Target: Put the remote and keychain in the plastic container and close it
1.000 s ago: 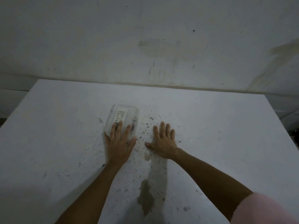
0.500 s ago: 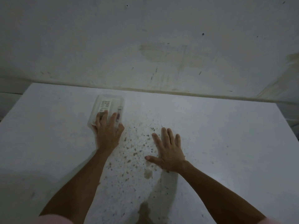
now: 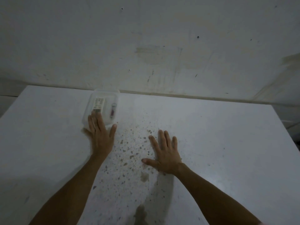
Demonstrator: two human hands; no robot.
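Note:
A clear plastic container [image 3: 107, 95] with its lid on sits near the table's far edge, left of centre. Through the lid I see a white remote [image 3: 98, 105] on the left and a keychain [image 3: 113, 109] with a reddish body on the right. My left hand [image 3: 100, 135] lies flat, fingers apart, with its fingertips over the container's near end; it grips nothing. Spread flat on the table, my right hand [image 3: 164, 153] rests well to the right of the container and holds nothing.
The white table [image 3: 227, 143] is speckled with brown stains between my hands and toward me. A stained white wall [image 3: 162, 46] rises right behind the table's far edge. The table's right edge drops off at the far right.
My left hand has pushed the closed container away from me toward the far edge, and now only its fingertips rest on the near end. My right hand has stayed flat on the table.

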